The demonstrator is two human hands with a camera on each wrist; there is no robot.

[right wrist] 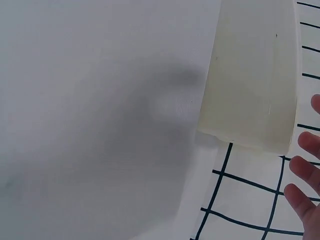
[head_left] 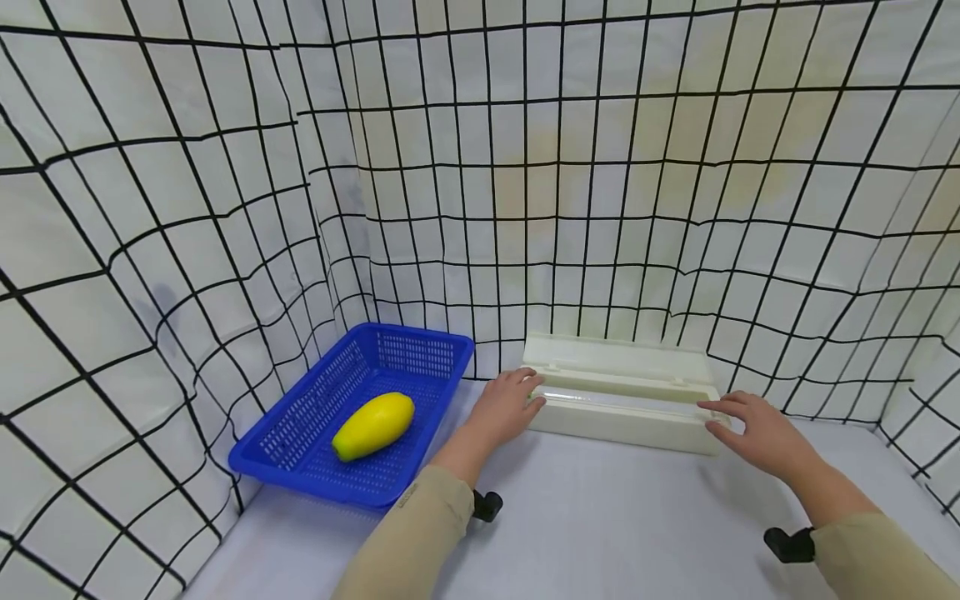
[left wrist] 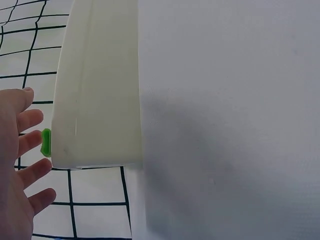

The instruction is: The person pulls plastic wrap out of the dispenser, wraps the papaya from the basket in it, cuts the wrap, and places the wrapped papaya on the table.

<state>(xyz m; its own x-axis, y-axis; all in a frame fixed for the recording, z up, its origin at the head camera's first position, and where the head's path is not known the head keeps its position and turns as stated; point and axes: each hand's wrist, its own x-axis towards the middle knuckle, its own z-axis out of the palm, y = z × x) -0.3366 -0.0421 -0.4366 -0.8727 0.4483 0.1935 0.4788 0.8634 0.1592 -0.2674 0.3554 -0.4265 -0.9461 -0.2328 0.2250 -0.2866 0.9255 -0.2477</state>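
Note:
A long off-white plastic wrap dispenser (head_left: 622, 426) lies on the white table against the back, its lid (head_left: 618, 358) raised. Inside shows a shiny, clear roll (head_left: 618, 400) along its length. My left hand (head_left: 507, 407) is at the left end of the dispenser, fingers spread around the corner. Near those fingers, a small green piece (left wrist: 46, 143) sticks out at the box's edge in the left wrist view. At the other end is my right hand (head_left: 759, 432), its fingers extended over the corner. Both hands are relaxed, with nothing gripped.
To the left stands a blue perforated basket (head_left: 300, 485), holding a yellow, papaya-like fruit (head_left: 373, 426) with a greenish tip. White cloth walls (head_left: 585, 196) with a black grid enclose the table (head_left: 600, 517) at the back and sides.

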